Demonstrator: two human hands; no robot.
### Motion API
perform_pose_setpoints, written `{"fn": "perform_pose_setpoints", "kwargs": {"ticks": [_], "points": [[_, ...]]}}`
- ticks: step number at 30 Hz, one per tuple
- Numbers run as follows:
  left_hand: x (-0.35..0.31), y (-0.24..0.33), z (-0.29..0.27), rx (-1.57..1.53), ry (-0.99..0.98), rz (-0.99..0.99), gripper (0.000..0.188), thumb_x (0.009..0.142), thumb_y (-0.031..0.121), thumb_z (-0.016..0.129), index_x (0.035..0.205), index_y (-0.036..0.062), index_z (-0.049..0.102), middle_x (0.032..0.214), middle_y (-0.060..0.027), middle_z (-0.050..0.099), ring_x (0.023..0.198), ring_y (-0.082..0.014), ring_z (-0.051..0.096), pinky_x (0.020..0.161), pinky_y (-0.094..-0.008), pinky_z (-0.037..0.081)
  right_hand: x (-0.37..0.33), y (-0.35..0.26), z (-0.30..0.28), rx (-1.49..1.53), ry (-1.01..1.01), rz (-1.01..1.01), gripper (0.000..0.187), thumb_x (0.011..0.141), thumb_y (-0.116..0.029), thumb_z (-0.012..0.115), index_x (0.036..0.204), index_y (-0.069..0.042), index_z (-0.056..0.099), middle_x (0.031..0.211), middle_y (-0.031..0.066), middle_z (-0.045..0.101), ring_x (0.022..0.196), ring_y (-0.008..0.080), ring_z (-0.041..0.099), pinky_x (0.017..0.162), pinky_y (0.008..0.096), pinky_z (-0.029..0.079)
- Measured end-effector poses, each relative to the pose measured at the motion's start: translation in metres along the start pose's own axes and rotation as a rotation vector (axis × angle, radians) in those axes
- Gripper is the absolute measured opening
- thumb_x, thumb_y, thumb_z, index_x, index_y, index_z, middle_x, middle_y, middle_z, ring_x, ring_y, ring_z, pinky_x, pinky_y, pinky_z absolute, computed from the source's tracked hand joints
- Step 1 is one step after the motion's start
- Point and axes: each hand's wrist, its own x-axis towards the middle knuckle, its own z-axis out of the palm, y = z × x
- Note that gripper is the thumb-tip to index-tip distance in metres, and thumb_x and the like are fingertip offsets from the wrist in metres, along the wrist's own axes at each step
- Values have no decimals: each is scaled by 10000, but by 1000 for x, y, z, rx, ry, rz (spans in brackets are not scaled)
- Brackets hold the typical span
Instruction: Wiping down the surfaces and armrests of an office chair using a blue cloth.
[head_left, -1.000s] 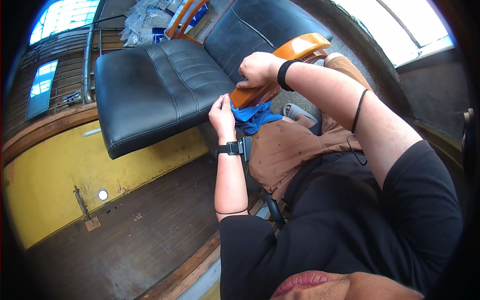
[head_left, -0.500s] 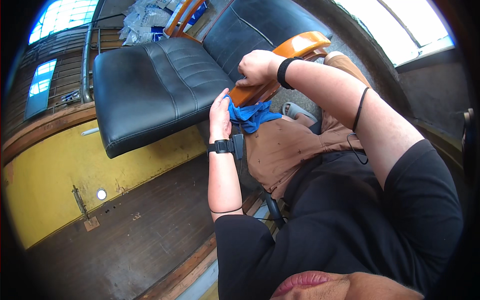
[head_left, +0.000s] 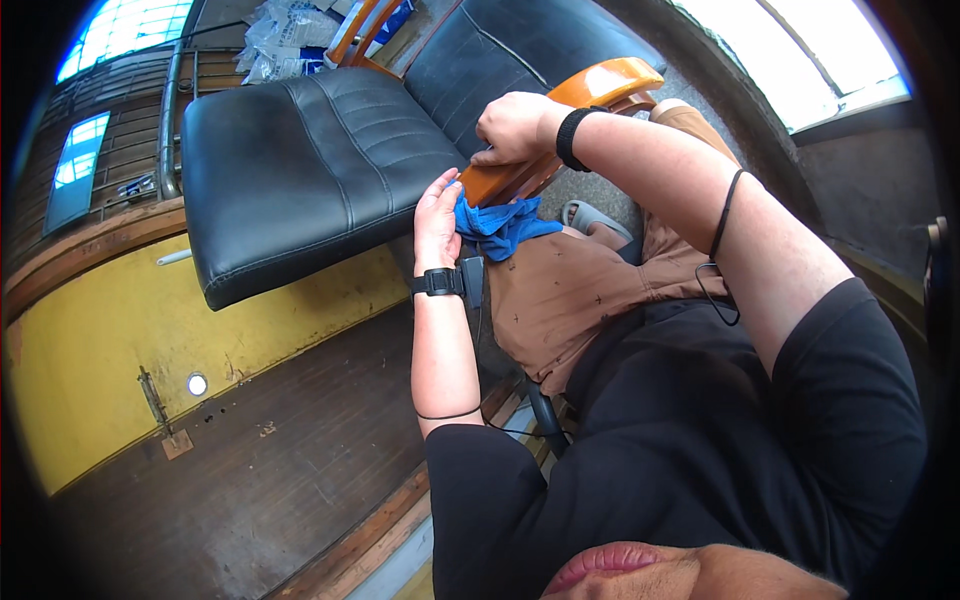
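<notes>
Though partly hidden, blue cloth [head_left: 503, 232], probably.

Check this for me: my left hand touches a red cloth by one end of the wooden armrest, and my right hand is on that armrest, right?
Not quite: the head view shows a blue cloth, not a red one. Your left hand does touch it by one end of the wooden armrest, and your right hand is on that armrest.
</notes>
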Motion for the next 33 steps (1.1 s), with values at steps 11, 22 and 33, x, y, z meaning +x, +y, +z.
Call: {"fn": "perform_pose_setpoints", "kwargs": {"ticks": [11,22,33], "points": [[-4,0,-3,10,-38,35,553,991,92,626,1503,-19,446,1416,-151,574,1281,-199,544,1114,-320,396,1,2,-1,8,-10,13,513,933,-532,616,882,-49,781,815,187,729,823,382,716,804,448,580],[-13,-26,7,910,418,472,284,994,204,622,1051,-55,521,1088,-274,595,1046,-405,597,939,-433,478,2,-3,-3,25,-2,8,501,933,-520,625,900,-45,780,842,193,733,841,385,718,812,455,580],[-3,1,6,910,330,605,208,927,181,747,999,11,652,1259,-201,621,1181,-314,595,1032,-399,453,-2,-4,-5,18,-29,16,495,937,-515,620,898,-48,782,832,185,735,823,375,722,794,445,584]]}}
